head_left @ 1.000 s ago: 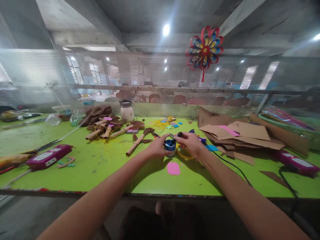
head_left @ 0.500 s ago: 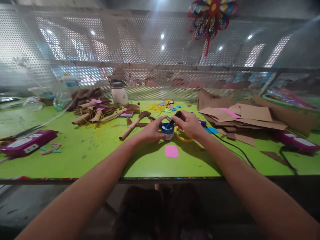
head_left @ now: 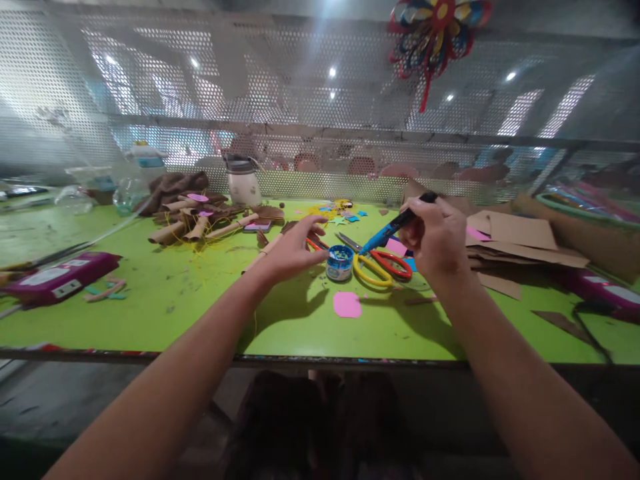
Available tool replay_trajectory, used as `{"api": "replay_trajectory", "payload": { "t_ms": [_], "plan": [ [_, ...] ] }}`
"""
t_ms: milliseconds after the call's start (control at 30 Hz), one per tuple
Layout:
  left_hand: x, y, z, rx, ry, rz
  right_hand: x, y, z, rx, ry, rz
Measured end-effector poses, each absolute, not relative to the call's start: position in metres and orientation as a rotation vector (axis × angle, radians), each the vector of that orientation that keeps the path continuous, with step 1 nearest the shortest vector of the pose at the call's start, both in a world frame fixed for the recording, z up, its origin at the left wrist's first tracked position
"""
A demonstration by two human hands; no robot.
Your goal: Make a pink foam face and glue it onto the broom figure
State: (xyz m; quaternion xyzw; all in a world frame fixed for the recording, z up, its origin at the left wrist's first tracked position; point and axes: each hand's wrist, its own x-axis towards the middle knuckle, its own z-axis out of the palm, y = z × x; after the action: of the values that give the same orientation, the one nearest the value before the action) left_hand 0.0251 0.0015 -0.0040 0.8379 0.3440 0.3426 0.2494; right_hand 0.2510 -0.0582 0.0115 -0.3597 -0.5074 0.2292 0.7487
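Note:
My right hand (head_left: 436, 238) is closed round a blue stick-like tool with a black end (head_left: 395, 227), held tilted above the green table (head_left: 200, 313); its tip points down toward a small blue pot (head_left: 339, 262). My left hand (head_left: 294, 250) hovers just left of the pot with fingers spread, touching nothing I can see. A pink rounded foam piece (head_left: 347, 304) lies in front of the pot. Scissors with yellow and red handles (head_left: 375, 265) lie right of the pot, under the tool.
Rolled brown paper pieces (head_left: 195, 225) and a white jar (head_left: 242, 181) stand at the back left. Brown card sheets (head_left: 520, 240) pile at the right. Purple packs lie at the far left (head_left: 60, 280) and far right (head_left: 605, 290). A perforated metal screen (head_left: 300, 133) backs the table; a paper pinwheel (head_left: 440, 20) hangs above.
My right hand has lifted the blue tool out of the pot and moved right. My left hand has let go of the pot and opened. The scissors now show.

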Motion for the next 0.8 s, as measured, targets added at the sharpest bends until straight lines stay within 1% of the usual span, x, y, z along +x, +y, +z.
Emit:
{"api": "replay_trajectory", "payload": {
  "t_ms": [67,100,233,300,400,600,800],
  "plan": [
    [0.018,-0.005,0.008,2.255,0.968,1.036,0.246,-0.063,0.011,-0.776,-1.148,0.593],
    [0.014,-0.010,0.013,2.272,0.963,1.003,0.242,-0.065,0.010,-0.782,-1.168,0.630],
    [0.002,-0.036,0.018,2.500,0.813,0.627,0.230,-0.070,0.005,-0.849,-1.249,0.711],
    [-0.002,-0.048,0.011,2.641,0.756,0.450,0.226,-0.071,0.004,-0.882,-1.288,0.723],
    [-0.002,-0.061,-0.001,2.744,0.697,0.281,0.224,-0.071,0.002,-0.912,-1.360,0.689],
    [-0.001,-0.070,-0.010,2.814,0.668,0.274,0.224,-0.071,-0.002,-0.960,-1.437,0.548],
    [-0.003,-0.069,-0.012,2.862,0.560,0.255,0.228,-0.080,-0.008,-0.980,-1.471,0.513]
  ]
}}
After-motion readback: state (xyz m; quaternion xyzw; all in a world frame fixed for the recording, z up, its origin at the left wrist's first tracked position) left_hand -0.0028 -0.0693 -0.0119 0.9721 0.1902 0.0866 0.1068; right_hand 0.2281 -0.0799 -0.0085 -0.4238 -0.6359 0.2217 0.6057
